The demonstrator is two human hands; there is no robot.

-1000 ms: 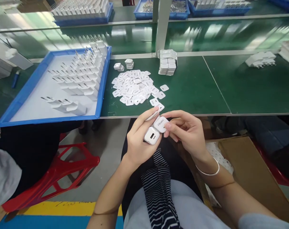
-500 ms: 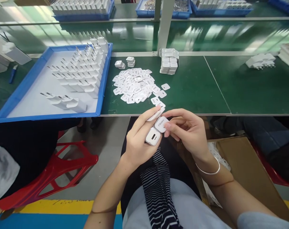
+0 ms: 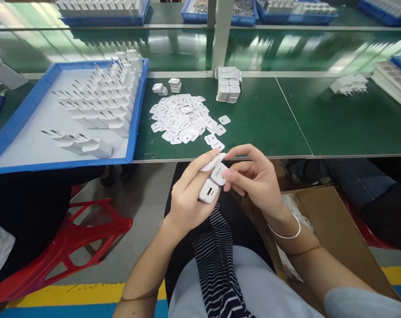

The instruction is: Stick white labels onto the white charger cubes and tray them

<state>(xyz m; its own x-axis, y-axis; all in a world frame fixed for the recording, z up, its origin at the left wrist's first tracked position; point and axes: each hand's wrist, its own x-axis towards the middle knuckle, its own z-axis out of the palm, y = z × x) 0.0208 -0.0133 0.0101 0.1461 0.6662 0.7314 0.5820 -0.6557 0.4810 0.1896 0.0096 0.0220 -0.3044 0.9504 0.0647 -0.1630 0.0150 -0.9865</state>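
My left hand (image 3: pixel 189 192) is closed around a white USB charger (image 3: pixel 209 191), whose end with a port slot faces up toward me. Between its fingers it also keeps some flat white cover plates (image 3: pixel 211 162). Beside the charger's port end is a white printed piece (image 3: pixel 219 173) with grey lettering. My right hand (image 3: pixel 251 176) has its thumb on that printed piece, and its index finger reaches to the edge of the plates. Whether the right fingers fully pinch the piece is partly hidden. Both hands are just in front of the bench edge, above my lap.
On the green bench (image 3: pixel 260 128) lies a pile of white cover plates (image 3: pixel 180 119). A blue-rimmed tray (image 3: pixel 130 145) of upright plug chargers stands left. Stacked white pieces (image 3: pixel 228 90) sit near the post (image 3: pixel 221 44). Red stools (image 3: pixel 97 229) and a cardboard box (image 3: pixel 336 229) flank me.
The view has shifted slightly, so the bench items appear further left. My hands hold nearly the same pose, with the right thumb still on the printed piece.
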